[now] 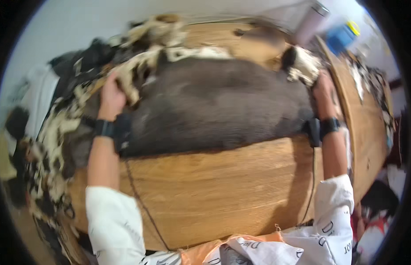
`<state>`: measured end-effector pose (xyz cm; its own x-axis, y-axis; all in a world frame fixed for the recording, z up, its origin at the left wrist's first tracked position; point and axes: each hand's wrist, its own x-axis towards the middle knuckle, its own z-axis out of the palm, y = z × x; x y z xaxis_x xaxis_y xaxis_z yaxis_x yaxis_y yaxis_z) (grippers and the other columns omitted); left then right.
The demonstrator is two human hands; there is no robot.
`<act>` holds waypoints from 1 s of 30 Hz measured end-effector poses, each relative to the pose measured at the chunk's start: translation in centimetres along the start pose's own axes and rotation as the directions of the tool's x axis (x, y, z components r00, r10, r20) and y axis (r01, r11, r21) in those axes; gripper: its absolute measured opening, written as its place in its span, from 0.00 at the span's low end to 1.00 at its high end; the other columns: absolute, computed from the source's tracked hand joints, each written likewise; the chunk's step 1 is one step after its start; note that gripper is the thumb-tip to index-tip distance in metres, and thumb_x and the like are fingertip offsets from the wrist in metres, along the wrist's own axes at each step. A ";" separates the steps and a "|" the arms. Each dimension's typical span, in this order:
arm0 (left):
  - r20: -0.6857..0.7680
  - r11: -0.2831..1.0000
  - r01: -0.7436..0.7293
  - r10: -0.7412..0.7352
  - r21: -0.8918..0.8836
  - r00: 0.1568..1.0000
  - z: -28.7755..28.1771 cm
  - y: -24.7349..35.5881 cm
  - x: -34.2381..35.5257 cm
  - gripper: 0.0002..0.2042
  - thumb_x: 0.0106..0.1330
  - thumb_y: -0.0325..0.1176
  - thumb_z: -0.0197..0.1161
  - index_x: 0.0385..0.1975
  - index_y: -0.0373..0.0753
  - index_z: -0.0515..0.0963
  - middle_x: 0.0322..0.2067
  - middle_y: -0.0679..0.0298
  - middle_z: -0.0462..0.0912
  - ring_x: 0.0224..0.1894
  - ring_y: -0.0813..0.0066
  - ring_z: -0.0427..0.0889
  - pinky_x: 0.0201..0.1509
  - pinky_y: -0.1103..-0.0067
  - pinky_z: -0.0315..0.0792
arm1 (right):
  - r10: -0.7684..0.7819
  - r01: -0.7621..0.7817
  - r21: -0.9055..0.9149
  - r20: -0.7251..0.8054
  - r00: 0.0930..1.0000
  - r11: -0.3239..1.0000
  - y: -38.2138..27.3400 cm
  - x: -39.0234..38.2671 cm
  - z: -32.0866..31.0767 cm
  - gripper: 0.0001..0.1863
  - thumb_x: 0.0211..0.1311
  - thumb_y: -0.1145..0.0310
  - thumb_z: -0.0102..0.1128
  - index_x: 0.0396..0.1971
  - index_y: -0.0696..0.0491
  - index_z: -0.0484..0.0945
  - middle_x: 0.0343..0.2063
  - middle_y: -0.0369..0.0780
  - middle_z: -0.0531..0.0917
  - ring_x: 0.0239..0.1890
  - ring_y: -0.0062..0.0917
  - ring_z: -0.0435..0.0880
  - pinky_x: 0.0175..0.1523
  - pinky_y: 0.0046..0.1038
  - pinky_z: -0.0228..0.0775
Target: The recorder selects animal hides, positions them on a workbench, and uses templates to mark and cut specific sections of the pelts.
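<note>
A large dark grey-brown hide (223, 97) lies spread over a wooden table. My left hand (112, 95) is closed on its far left part, beside a folded cream-and-dark edge (130, 81). At the far right corner my right hand (324, 92) grips the hide next to a cream-and-black flap (305, 66). The fingers of both hands are partly hidden and blurred. Each wrist wears a black strap with a small dark box, and a thin cable runs down from each.
The wooden tabletop (205, 190) shows in front of the hide. Ragged cream-and-black hide scraps (50, 145) line the left side. Behind stand a pinkish bottle (311, 22) and a blue container with a yellow lid (342, 37). A raised wooden board edge (342, 92) borders the right.
</note>
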<state>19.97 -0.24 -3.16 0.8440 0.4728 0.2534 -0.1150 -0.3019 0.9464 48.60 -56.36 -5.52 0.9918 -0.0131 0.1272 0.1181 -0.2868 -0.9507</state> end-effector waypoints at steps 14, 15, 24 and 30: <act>-0.633 0.744 0.379 0.076 0.551 0.770 -17.9 11.3 -22.1 0.14 0.57 0.24 0.54 0.45 0.37 0.71 0.41 0.63 0.75 0.40 0.75 0.72 0.42 0.81 0.68 | -0.302 0.357 -0.265 0.226 0.926 0.896 -1.1 3.3 -0.8 0.16 0.58 0.68 0.51 0.45 0.58 0.71 0.39 0.38 0.75 0.41 0.23 0.72 0.48 0.22 0.62; -0.665 0.662 0.494 0.008 0.563 0.747 -18.6 11.8 -22.9 0.19 0.53 0.20 0.52 0.47 0.38 0.71 0.45 0.61 0.72 0.45 0.70 0.71 0.50 0.77 0.65 | -0.090 0.137 -0.190 0.236 0.967 0.972 -6.7 -3.4 5.8 0.15 0.59 0.66 0.52 0.44 0.57 0.72 0.37 0.38 0.75 0.39 0.21 0.73 0.45 0.24 0.64; -0.050 0.344 0.022 0.073 0.939 0.996 -21.8 8.4 -19.7 0.28 0.48 0.20 0.57 0.53 0.43 0.67 0.56 0.62 0.64 0.59 0.60 0.59 0.60 0.69 0.54 | 0.097 0.282 -0.235 0.897 0.430 0.930 -25.3 -22.3 25.8 0.14 0.59 0.63 0.52 0.40 0.54 0.77 0.29 0.36 0.81 0.28 0.17 0.79 0.31 0.17 0.73; -0.366 0.604 0.373 -0.141 0.704 0.920 -23.7 5.6 -17.3 0.11 0.56 0.27 0.56 0.39 0.32 0.74 0.33 0.51 0.77 0.36 0.54 0.72 0.42 0.67 0.65 | -0.420 0.749 -0.044 0.806 0.417 0.661 -22.5 -22.3 33.3 0.18 0.56 0.70 0.48 0.48 0.54 0.72 0.42 0.46 0.78 0.50 0.37 0.72 0.56 0.33 0.63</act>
<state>-7.65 9.48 2.55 0.6005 0.7808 0.1728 0.6146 -0.5888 0.5249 25.43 -17.69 3.60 0.4038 0.8870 0.2241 0.8192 -0.2414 -0.5202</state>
